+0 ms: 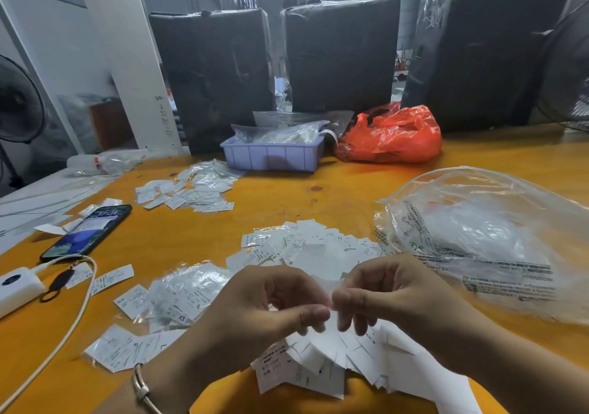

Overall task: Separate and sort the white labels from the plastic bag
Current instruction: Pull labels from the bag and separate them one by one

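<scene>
While sorted piles (pixel 186 190) dot the table (pixel 350 190), both hands (pixel 255 311) pinch labels (pixel 318 359); the bag (pixel 484 241) looks emptied.

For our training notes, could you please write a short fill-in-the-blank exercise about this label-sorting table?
1. Both hands, left and right, pinch a white ____ above the pile of labels.
2. The plastic bag beside the lavender bin is ____ in colour.
3. The phone lies on the person's ____ side of the table.
4. The large bag on the right is ____, not opaque.

Missing words: label; red; left; clear
</scene>
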A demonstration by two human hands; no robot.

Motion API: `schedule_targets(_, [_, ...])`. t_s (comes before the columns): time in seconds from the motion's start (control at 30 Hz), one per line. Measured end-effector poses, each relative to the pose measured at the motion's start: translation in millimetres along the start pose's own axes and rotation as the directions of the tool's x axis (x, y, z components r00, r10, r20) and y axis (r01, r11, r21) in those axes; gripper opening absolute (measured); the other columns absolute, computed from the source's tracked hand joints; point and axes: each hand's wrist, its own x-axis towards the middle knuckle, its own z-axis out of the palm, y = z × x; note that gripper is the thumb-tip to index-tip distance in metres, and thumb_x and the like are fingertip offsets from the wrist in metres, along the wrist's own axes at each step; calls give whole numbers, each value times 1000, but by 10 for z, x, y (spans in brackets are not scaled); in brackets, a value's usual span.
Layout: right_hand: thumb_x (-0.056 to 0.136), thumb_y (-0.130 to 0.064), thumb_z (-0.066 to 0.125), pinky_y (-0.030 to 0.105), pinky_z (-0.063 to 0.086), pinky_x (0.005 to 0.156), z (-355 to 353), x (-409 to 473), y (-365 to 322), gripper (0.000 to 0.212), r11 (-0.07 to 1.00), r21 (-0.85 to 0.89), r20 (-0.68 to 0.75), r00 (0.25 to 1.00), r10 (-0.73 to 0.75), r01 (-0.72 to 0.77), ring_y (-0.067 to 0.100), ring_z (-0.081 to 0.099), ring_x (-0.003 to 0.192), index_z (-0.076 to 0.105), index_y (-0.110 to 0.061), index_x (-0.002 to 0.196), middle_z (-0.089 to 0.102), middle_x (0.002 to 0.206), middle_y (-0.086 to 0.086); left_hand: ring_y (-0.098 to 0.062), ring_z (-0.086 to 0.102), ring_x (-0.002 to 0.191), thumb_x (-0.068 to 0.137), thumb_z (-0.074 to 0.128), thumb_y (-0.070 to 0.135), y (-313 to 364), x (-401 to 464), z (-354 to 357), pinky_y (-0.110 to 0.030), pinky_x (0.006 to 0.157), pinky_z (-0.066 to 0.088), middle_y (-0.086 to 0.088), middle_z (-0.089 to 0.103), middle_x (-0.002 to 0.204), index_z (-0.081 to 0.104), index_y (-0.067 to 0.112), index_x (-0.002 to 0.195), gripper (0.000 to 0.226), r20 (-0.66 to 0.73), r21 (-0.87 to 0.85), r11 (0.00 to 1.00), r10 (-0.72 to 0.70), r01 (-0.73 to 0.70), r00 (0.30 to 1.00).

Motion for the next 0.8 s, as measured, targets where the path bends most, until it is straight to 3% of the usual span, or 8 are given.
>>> schedule_targets(0.1, [83,-35,65,18,44,55,-143,33,2,26,999,-34,-124,992,-13,9,14,60,62,74,-11,81,73,77,9,-9,64,63,81,74,29,-29,3,-12,-19,60,51,-2,73,72,76,21,80,8,-84,-58,998,-42,37,996])
schedule_targets(0.2, [83,-14,69,16,47,55,-376,51,43,9,956,-293,-369,921,-127,15,8,62,63,75,-20,79,73,76,-2,-9,64,64,77,74,32,-52,-1,-38,-19,61,51,-4,73,72,76,21,77,11,-126,-67,996,-64,56,990])
schedule_targets(0.3, [80,-10,74,16,43,61,-478,56,95,23,820,-571,-280,944,-172,-20,1,57,73,73,-32,85,66,83,-16,-8,64,63,73,76,33,-68,9,-28,-17,60,50,-4,72,71,76,20,75,14,-132,-70,994,-90,81,987])
schedule_targets(0.43, [77,-33,76,24,38,85,-413,91,178,23,696,-718,-74,992,-105,20,-2,45,100,68,-43,96,52,97,-20,-9,63,63,71,78,31,-87,18,-43,-18,61,50,-4,71,69,76,18,75,14,-146,-103,989,-123,109,982])
schedule_targets(0.53, [75,-48,73,26,37,90,-372,124,214,34,599,-800,-12,998,-63,28,-2,38,106,63,-45,107,44,102,-24,-8,62,63,72,79,30,-85,19,-47,-18,61,50,-3,70,68,76,18,74,12,-144,-108,988,-123,107,982])
schedule_targets(0.67, [72,-46,76,29,37,94,-362,160,218,29,601,-799,-5,999,-36,18,1,38,107,64,-39,98,45,103,-21,-10,58,63,74,79,33,-76,13,-25,-19,59,46,-5,67,68,76,19,75,14,-132,-62,992,-113,105,985])
schedule_targets(0.8, [70,-37,79,24,38,87,-363,148,222,24,650,-760,-20,998,-63,26,3,42,102,59,-35,83,49,101,-18,-9,58,62,76,79,30,-70,16,-18,-18,58,45,-2,68,68,75,20,74,11,-146,-59,991,-126,118,981])
